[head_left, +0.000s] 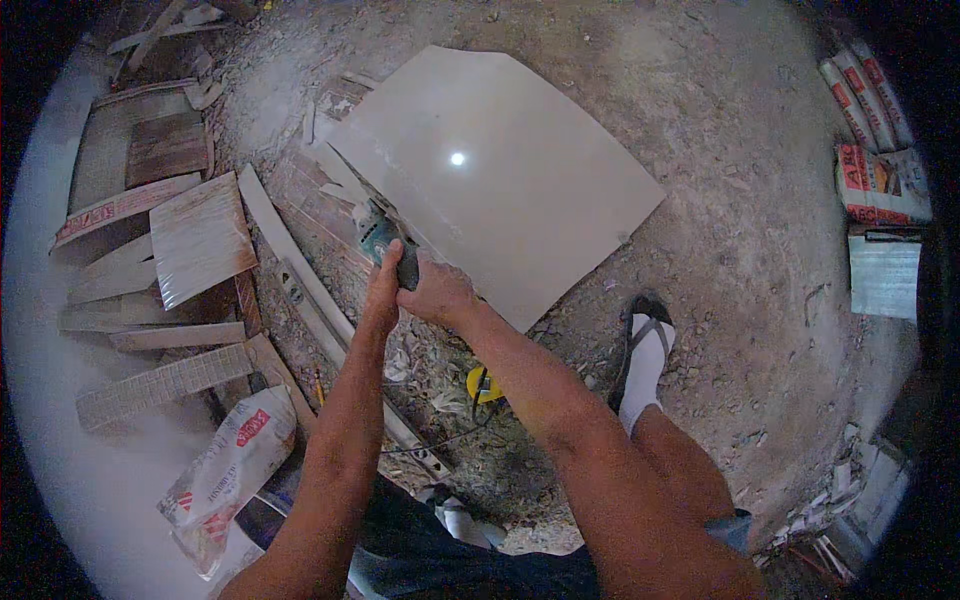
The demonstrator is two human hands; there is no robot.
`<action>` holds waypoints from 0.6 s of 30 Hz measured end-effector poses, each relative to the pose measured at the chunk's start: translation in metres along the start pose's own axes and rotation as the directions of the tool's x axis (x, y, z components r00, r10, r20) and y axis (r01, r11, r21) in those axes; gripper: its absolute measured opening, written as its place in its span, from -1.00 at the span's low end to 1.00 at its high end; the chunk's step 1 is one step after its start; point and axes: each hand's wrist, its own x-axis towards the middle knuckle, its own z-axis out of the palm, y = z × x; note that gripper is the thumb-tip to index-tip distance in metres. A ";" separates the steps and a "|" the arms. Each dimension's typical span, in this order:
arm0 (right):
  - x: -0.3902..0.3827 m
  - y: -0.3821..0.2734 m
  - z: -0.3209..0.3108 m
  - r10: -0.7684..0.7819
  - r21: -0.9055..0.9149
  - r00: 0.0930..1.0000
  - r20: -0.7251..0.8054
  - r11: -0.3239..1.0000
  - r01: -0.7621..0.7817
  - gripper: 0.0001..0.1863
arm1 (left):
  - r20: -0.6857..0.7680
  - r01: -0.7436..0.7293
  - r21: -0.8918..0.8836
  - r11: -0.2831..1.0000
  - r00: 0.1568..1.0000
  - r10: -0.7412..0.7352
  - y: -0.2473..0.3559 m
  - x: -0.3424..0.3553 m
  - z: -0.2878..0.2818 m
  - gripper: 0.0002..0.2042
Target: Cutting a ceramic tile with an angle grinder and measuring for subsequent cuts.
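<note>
Both my hands grip a teal angle grinder (376, 236) at the left edge of a large pale tile (530, 170), where narrow cut strips (343, 177) lie along that edge. My left hand (385, 280) is closed on the tool's body, with my right hand (436, 292) closed around its rear just to the right. The grinder's disc is too small to make out. Below the tile a yellow tape measure (477, 385) lies on the ground, with a black cord (443, 443) running by it.
Long pale rails (259, 206) and a pencil (318, 385) lie left of me, beside stacked tile offcuts (200, 235) and a bag (220, 480). Stacked bags (880, 180) are at the right. My sandalled foot (648, 350) is on the dusty rubble floor (750, 300).
</note>
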 end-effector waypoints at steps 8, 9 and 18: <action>0.002 -0.002 0.000 0.050 0.003 0.998 0.028 0.999 -0.050 -0.16 | -0.009 0.029 0.036 0.999 1.000 -0.029 0.008 -0.006 0.002 -0.35; 0.000 -0.003 0.000 0.017 0.012 0.999 -0.040 1.000 -0.017 -0.23 | -0.009 0.030 0.037 0.999 1.000 -0.030 0.008 -0.006 0.000 -0.35; 0.003 0.000 0.001 0.046 -0.010 0.999 0.010 0.999 -0.046 -0.26 | 0.014 0.036 0.008 0.999 0.999 -0.036 0.002 0.000 -0.001 -0.28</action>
